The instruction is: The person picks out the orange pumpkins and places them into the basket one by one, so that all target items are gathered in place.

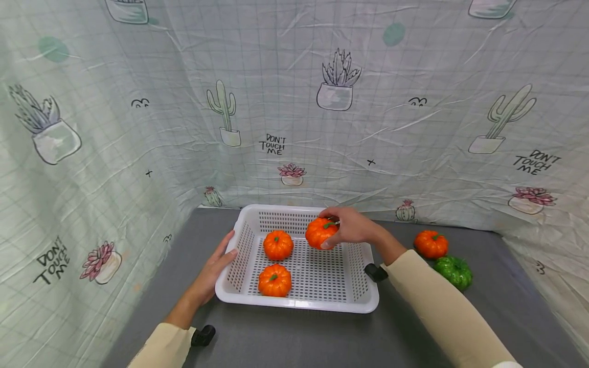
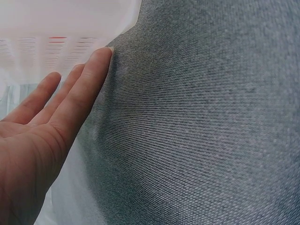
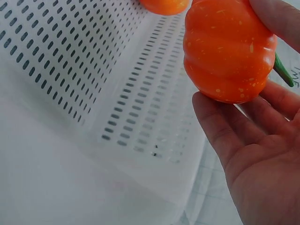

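My right hand [image 1: 355, 226] grips a small orange pumpkin [image 1: 318, 235] over the right back part of a white plastic basket [image 1: 299, 303]. In the right wrist view, thumb and fingers hold the pumpkin [image 3: 228, 49] from opposite sides, and its green stem points away from the basket. Two more orange pumpkins lie inside on the left, one toward the back [image 1: 278, 246] and one toward the front [image 1: 274, 281]. My left hand [image 1: 212, 271] rests at the basket's left side; its fingers look straight in the left wrist view, close against the basket wall [image 2: 70, 21].
On the grey table [image 1: 294, 340], right of the basket, lie another orange pumpkin [image 1: 431, 244] and a green pumpkin [image 1: 453, 272], the green one nearer my right sleeve [image 1: 442, 306]. A printed curtain [image 1: 285, 66] hangs behind the table and along its sides.
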Demonstrator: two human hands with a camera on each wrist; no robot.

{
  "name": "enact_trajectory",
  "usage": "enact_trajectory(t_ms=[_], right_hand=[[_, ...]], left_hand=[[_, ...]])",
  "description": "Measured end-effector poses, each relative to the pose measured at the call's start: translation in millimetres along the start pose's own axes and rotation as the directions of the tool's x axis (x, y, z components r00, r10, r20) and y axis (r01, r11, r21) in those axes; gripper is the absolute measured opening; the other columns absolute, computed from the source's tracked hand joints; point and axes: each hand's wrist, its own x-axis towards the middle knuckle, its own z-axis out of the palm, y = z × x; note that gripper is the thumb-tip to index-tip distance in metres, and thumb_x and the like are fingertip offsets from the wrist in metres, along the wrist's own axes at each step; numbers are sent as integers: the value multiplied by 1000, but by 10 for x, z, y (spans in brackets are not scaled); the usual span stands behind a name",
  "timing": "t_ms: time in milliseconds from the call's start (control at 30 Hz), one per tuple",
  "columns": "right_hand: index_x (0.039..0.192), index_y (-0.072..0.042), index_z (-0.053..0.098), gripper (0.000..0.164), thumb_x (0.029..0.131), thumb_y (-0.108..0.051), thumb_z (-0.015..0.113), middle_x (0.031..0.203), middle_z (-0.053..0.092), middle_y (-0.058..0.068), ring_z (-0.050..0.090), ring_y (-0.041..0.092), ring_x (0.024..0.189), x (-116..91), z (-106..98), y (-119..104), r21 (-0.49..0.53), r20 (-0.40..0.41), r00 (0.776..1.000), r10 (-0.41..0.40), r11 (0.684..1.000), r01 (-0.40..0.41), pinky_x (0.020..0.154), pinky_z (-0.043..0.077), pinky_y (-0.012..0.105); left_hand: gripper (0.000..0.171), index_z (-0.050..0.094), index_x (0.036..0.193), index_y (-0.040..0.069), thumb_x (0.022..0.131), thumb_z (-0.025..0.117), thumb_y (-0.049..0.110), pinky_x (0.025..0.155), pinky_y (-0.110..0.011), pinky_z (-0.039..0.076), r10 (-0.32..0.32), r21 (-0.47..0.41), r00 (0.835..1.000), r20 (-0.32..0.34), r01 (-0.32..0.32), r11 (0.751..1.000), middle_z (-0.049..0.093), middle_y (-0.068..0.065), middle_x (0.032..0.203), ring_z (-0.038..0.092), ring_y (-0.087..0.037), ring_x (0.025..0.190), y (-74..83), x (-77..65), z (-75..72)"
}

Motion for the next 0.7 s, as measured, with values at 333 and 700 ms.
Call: enact_trajectory(t_ms=[333,700], right_hand=[[144,-10,60,77,77,-32,91,142,64,10,58,33,130,191,59,70,-6,29,998,56,998,-56,111,49,50],[138,-9,64,72,75,-30,93,138,66,12,60,31,125,320,194,153,23,28,997,67,997,-68,111,48,50]], left_hand=[[65,10,167,40,112,43,36,98,-48,56,1,-6,1000,1,-1,1000,24,-17,172,49,-47,139,5,5,-5],[65,9,168,38,112,42,35,96,-42,55,6,-12,1000,7,-6,1000,23,-18,172,50,-46,137,14,3,-8]])
